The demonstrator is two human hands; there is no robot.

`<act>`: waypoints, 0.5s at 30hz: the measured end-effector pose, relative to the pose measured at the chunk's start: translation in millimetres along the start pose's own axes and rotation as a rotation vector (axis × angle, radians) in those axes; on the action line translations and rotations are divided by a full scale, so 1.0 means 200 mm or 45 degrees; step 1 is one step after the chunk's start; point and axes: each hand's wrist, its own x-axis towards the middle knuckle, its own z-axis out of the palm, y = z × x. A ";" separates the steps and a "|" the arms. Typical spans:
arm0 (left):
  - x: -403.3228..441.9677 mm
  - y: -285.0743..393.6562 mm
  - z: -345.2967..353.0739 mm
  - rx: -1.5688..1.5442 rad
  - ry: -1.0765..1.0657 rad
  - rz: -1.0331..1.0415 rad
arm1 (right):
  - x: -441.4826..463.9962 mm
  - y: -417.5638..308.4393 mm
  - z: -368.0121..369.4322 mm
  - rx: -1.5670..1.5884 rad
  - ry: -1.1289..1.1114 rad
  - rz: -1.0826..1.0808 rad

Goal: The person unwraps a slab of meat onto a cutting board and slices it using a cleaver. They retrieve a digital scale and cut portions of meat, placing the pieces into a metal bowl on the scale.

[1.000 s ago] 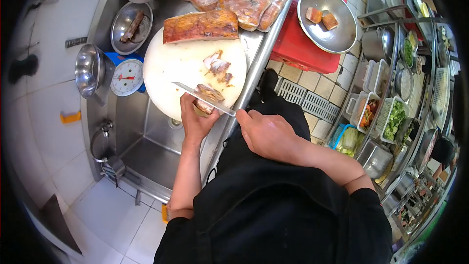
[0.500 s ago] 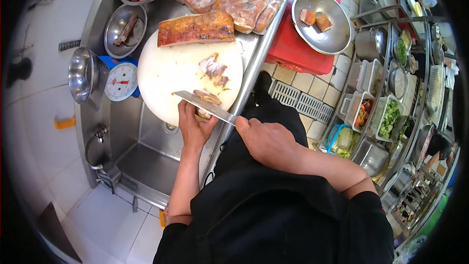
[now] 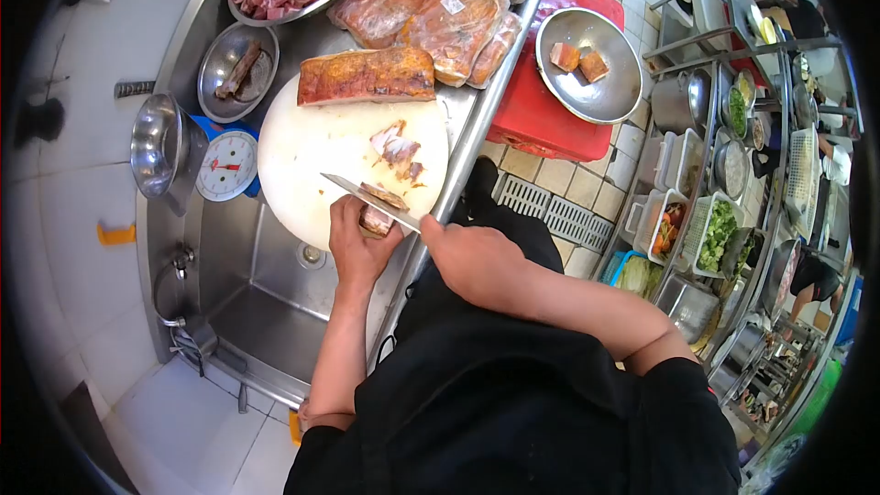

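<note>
My right hand (image 3: 478, 261) is closed round the handle of a knife (image 3: 346, 187), whose blade slants over the near edge of the round white cutting board (image 3: 293, 165). With my left hand (image 3: 360, 243) I grip a small piece of cured pork (image 3: 374, 221) on the board. A thin slice (image 3: 385, 195) of it lies on the far side of the blade. Whether the two are fully apart I cannot tell. Pale trimmings (image 3: 396, 148) lie farther up the board. A long browned slab of pork (image 3: 367, 76) rests at the board's far edge.
A dial scale (image 3: 226, 165) and metal bowl (image 3: 156, 145) stand left, above the sink (image 3: 275, 312). Beyond are a bowl of diced meat (image 3: 323, 7) and bagged meat (image 3: 454, 27). Right, a bowl (image 3: 550, 96) with two pork chunks sits on a red surface (image 3: 522, 142).
The blade has turned more edge-on, and the pork on my left hand's side of it shows more. Both hands keep their grips. The whole view has shifted slightly.
</note>
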 end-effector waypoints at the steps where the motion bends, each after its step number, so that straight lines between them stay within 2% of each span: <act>1: 0.00 -0.01 0.00 -0.015 -0.010 -0.008 | -0.02 0.00 -0.01 -0.004 -0.004 0.004; 4: -0.01 -0.01 0.01 -0.041 -0.010 0.003 | -0.07 0.01 -0.03 -0.042 -0.103 0.076; 13: -0.01 -0.01 0.02 0.012 0.007 0.094 | 0.11 0.06 0.09 0.031 -0.068 0.038; 15: -0.02 -0.01 0.02 0.004 0.031 0.097 | 0.16 0.09 0.15 0.028 0.020 0.011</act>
